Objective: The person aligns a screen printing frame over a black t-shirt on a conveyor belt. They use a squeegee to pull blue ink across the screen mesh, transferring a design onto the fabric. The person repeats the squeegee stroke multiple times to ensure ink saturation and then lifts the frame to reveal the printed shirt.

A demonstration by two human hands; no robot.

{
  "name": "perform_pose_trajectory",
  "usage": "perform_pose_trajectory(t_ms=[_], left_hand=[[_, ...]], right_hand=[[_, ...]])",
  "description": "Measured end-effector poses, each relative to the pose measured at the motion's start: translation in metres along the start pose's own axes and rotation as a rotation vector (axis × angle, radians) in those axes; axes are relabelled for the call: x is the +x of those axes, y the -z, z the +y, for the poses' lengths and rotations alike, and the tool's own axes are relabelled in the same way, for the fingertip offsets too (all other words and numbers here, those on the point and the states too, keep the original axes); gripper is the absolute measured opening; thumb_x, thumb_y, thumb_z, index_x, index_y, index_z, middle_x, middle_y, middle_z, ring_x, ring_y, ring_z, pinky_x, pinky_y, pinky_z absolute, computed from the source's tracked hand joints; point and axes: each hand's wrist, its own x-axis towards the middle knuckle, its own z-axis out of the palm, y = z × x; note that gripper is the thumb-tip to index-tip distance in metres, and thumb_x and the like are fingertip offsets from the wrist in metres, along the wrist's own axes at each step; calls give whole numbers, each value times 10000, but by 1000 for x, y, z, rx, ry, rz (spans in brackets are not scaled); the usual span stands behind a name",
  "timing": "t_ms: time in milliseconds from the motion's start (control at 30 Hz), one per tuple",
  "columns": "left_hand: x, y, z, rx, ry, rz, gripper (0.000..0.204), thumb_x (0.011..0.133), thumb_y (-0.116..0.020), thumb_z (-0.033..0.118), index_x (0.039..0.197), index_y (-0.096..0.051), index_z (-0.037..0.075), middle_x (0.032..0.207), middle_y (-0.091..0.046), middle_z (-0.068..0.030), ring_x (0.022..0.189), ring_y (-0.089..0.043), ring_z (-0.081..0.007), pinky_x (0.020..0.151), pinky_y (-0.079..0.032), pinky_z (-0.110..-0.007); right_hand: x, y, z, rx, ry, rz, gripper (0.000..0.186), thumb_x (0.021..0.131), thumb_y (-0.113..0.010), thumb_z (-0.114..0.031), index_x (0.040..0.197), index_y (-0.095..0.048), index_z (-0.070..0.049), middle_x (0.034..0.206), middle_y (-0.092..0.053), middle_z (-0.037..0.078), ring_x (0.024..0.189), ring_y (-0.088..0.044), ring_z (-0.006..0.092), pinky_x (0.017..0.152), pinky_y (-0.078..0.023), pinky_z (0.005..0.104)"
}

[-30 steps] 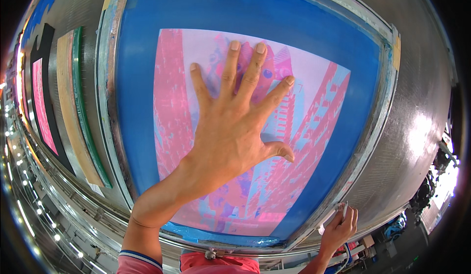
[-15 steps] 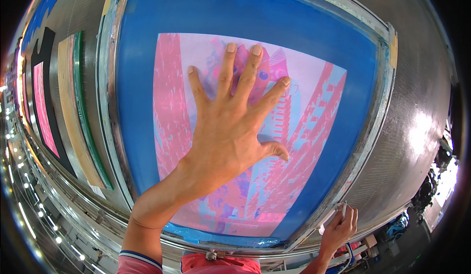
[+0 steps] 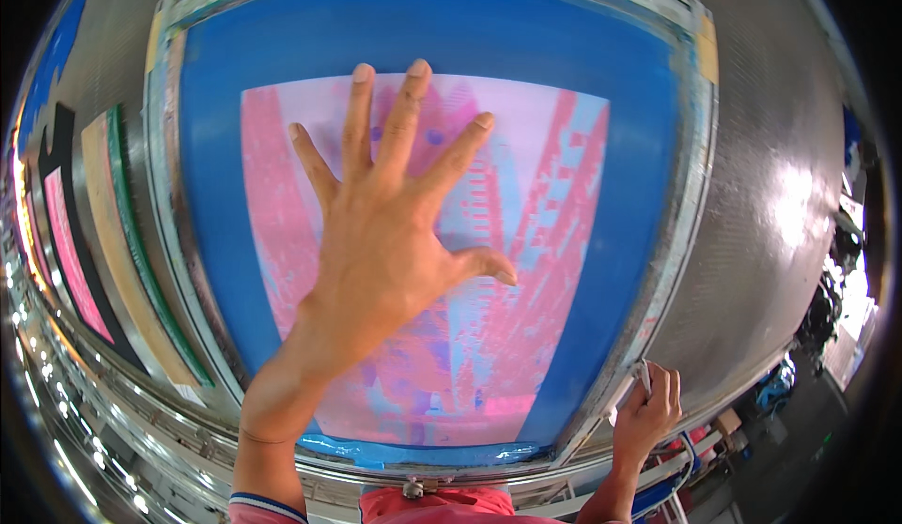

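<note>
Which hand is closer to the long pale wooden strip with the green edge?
Left. The left hand spreads over the pink-and-blue picture, right of the strip; the right hand is farther right, beside the grey rectangular frame.

The left sleeve (image 3: 263, 516) is short and pink, finished with a dark navy cuff band (image 3: 268, 502) carrying white striping; the left forearm (image 3: 287, 378) emerges bare, a fine line crossing it lower down. The left grip (image 3: 381, 233) shows long slim fingers and short rounded nails. The clothing at the torso (image 3: 437, 502) is coral red
</note>
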Motion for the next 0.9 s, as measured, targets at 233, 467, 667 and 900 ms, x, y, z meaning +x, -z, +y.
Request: perform_pose_trajectory(t_ms=[233, 467, 667, 900], left_hand=[[6, -15, 30, -67, -204, -107, 1085, 453, -815, 704, 1437, -569, 320, 1673, -205, -110, 1532, -79, -461, 1067, -86, -849], [9, -29, 52, -91, -197, -166, 1147, 412, -858, 657, 1469, -518, 371, 1691, -105, -139, 1533, -50, -470, 1065, -81, -853], [10, -30, 55, -56, -192, -170, 1153, 400, -875, 629, 1466, -522, 369, 1692, -105, -141, 1532, -62, -472, 1062, -94, -853], [11, -28, 56, -56, -196, -153, 1133, 414, -874, 626, 1460, -533, 354, 1689, -124, -136, 1530, -79, -467, 1063, -118, -847]], right_hand=[[1, 3, -1, 15, -17, -2, 138, 855, -616, 19, 980, -669, -3, 876, -634, 143, 752, -651, 334, 656, -504, 413], [2, 5, -1, 56, -13, -1, 135, 855, -634, 21, 984, -667, 2, 884, -637, 150, 761, -652, 333, 655, -505, 415], [1, 4, 0, 83, -36, 11, 155, 839, -626, 23, 987, -672, 19, 884, -636, 164, 741, -647, 339, 663, -499, 409], [3, 4, -1, 91, -33, 13, 161, 840, -618, 29, 991, -672, 17, 884, -636, 162, 745, -647, 342, 663, -497, 414]])
